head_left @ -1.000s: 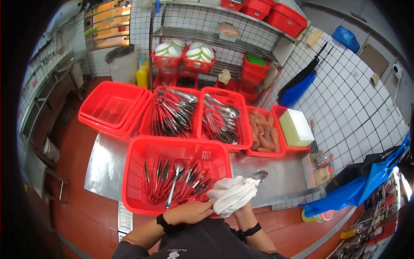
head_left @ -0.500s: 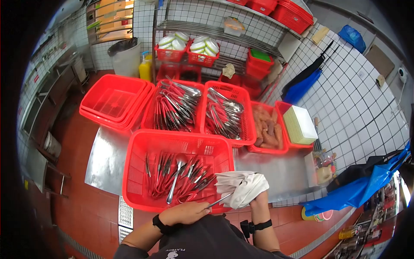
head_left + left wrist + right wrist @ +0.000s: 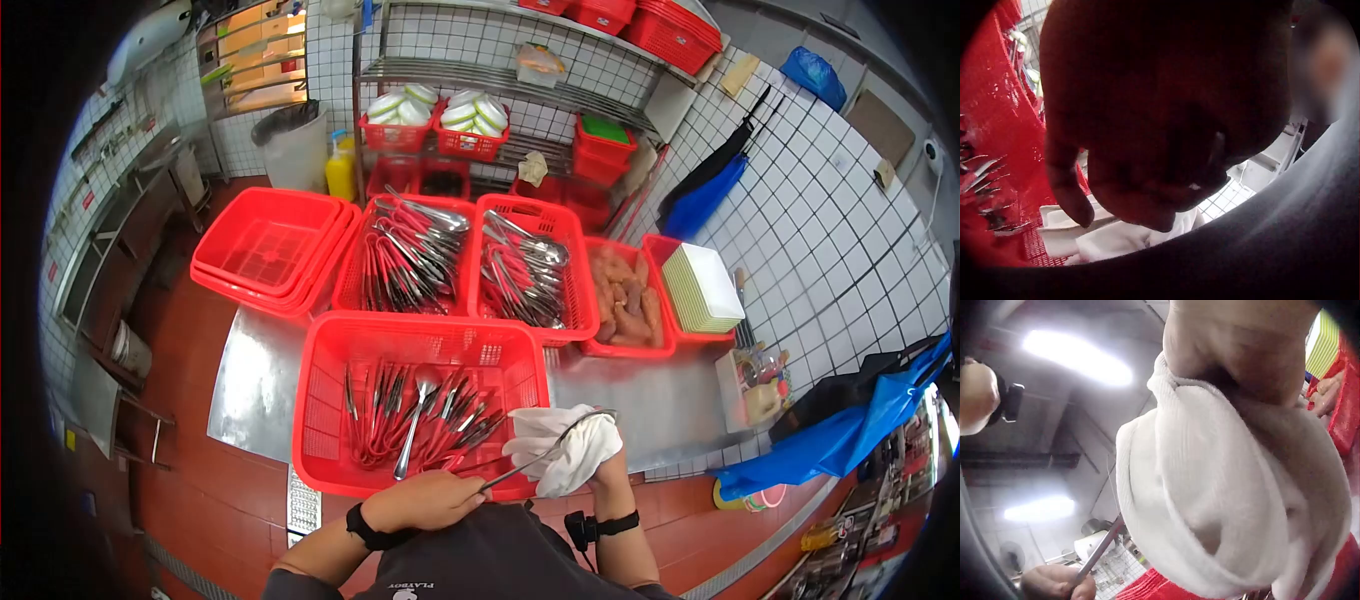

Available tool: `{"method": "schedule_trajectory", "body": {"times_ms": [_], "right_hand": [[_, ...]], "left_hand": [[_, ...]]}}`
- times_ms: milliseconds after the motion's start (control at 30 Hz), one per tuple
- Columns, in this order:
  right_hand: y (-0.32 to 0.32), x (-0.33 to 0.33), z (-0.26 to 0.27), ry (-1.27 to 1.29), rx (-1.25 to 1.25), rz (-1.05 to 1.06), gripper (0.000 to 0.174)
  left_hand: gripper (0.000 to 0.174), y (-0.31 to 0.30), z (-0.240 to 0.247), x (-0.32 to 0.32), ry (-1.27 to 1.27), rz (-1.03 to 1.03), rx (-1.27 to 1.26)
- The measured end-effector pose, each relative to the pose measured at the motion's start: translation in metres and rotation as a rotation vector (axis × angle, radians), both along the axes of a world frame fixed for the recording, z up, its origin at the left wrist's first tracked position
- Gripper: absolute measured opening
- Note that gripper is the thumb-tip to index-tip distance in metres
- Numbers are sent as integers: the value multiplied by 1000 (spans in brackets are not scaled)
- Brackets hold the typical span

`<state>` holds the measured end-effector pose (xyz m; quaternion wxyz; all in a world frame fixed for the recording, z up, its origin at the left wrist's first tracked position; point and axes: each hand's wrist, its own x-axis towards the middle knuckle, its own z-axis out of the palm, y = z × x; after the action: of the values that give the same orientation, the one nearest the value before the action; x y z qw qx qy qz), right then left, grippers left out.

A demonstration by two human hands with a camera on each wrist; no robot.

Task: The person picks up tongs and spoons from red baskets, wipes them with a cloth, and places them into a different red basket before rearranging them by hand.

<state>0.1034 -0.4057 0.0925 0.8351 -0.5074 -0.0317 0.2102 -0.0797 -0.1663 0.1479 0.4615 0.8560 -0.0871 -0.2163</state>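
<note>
My left hand (image 3: 430, 500) grips the handle of a metal spoon (image 3: 522, 465) at the near edge of a large red basket (image 3: 318, 400). The spoon slants up and right across a bunched white cloth (image 3: 590, 462), its far end over the cloth's top. My right hand (image 3: 1241, 353) holds this cloth from behind and below; the cloth hides its fingers. In the left wrist view the left hand (image 3: 1154, 125) is dark, fingers curled. Several red-handled tongs (image 3: 375, 410) lie in the basket with a long metal spoon (image 3: 410, 440) among them.
Behind stand two red baskets of tongs (image 3: 410, 250), a bin of brown, elongated items (image 3: 630, 310) and a bin of stacked pale green-edged trays (image 3: 700, 290). Nested red bins (image 3: 265, 240) stand left. All are on a steel table (image 3: 250, 390); a shelf rack (image 3: 470, 72) rises behind.
The cloth has been shifted and refolded in the right hand, and the spoon now lies across its front instead of being mostly covered. The left hand keeps its grip on the handle.
</note>
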Motion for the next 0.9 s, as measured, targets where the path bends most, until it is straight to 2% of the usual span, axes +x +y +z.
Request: {"method": "schedule_trajectory", "body": {"times_ms": [67,100,200,233,300,333,433,467,600,700,767,833,900], "right_hand": [[1,2,-14,287,226,122,19],[5,-3,-10,286,229,120,19],[26,-32,24,-504,-297,277,31],[33,-33,35,-496,-297,275,31],[49,-29,50,-1226,-968,944,33],[50,-34,45,-1221,-966,945,33],[46,-47,7,-344,-56,727,29],[41,-44,-10,154,117,763,31],[48,-47,14,105,157,853,34],[51,-42,28,525,565,804,38],[58,-18,51,-144,162,912,39],[34,-16,27,-234,-93,363,34],[25,-8,20,165,240,62,34]], "left_hand": [[33,-1,-3,5,-61,13,1],[33,-3,-7,8,-62,10,4],[32,-10,-15,16,-85,-14,104],[32,-12,-14,18,-93,-21,113],[31,-14,-16,19,-97,-27,122],[32,-14,-19,18,-109,-2,84],[34,-13,-19,20,-113,9,69],[35,-12,-18,20,-99,-9,90],[38,-10,-31,18,-101,-16,50],[39,-10,-45,14,-36,50,23],[40,-9,-52,8,5,106,9],[40,-6,-46,3,-11,171,-52],[40,-2,-46,-1,-29,238,-108]]}}
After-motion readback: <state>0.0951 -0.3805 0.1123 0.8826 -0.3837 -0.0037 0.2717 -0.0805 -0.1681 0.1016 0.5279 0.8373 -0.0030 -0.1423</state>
